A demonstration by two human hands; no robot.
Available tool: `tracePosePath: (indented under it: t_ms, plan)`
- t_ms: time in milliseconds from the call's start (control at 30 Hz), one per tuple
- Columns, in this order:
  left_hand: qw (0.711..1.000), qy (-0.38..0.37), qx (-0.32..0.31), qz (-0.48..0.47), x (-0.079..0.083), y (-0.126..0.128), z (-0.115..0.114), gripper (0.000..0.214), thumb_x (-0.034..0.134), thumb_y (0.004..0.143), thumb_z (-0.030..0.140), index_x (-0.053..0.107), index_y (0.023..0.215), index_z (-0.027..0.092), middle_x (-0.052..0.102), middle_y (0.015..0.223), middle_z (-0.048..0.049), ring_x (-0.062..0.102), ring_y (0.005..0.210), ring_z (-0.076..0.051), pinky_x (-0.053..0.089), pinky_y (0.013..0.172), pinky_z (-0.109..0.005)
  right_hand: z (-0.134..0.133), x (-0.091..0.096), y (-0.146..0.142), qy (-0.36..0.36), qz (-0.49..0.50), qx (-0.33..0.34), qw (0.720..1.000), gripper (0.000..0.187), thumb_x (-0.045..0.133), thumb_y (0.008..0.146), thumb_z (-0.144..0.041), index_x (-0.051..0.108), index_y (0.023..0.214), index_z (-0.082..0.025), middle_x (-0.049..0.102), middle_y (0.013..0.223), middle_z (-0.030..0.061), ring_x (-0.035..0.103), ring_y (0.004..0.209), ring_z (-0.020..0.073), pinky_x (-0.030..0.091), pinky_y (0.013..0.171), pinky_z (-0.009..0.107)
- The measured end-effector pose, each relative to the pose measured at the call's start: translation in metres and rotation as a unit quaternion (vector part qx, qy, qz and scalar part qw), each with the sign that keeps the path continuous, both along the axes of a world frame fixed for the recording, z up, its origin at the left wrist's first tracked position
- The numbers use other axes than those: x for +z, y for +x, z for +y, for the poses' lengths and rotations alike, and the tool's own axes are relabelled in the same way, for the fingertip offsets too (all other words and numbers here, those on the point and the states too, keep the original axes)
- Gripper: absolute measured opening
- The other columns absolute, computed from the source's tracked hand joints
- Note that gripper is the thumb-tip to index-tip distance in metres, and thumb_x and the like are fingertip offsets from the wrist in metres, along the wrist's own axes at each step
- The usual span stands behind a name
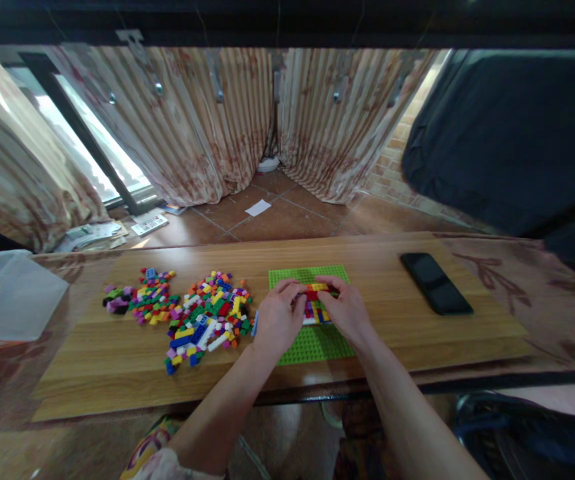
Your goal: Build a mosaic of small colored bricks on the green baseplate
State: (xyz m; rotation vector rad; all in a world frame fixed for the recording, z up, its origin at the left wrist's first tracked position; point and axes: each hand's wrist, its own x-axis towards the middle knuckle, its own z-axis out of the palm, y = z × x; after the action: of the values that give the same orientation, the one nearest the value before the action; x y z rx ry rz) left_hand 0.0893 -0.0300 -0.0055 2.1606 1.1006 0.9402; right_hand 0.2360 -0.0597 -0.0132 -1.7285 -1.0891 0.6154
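Note:
A small build of toy bricks (316, 312), red, yellow, blue and white, sits on a green studded baseplate (312, 350) on the wooden board. Around its left end my left hand (280, 313) is closed, with the fingers curled and the thumb against the bricks. My right hand (345, 310) grips the right end, index finger along the far side and thumb on the near side. Between the two hands a yellow and red row shows at the back of the build. My fingers hide both ends. A light blue brick (255, 323) lies beside the baseplate, left of my left hand.
Loose bricks in many colours form a pile (207, 313) left of the baseplate and a smaller pile (152, 300) farther left. A black phone (436, 283) lies to the right on the wooden board (392, 340). A translucent plastic bin (12, 293) stands at far left.

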Motion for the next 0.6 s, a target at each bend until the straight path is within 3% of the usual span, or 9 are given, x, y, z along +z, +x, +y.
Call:
tracePosePath:
  t_ms: [600]
  plan:
    - [0.999, 0.032, 0.008, 0.016, -0.0024, 0.0009, -0.0029, 0.020, 0.053, 0.089, 0.022, 0.070, 0.100, 0.023, 0.065, 0.111, -0.0037, 0.063, 0.097, -0.015, 0.052, 0.090, -0.030, 0.0007, -0.0019, 0.0000, 0.004, 0.014, 0.010, 1.000, 0.030, 0.056, 0.069, -0.022, 0.070, 0.096, -0.020, 0.072, 0.098, 0.0054, 0.066, 0.089, 0.0212, 0.050, 0.087, 0.040]
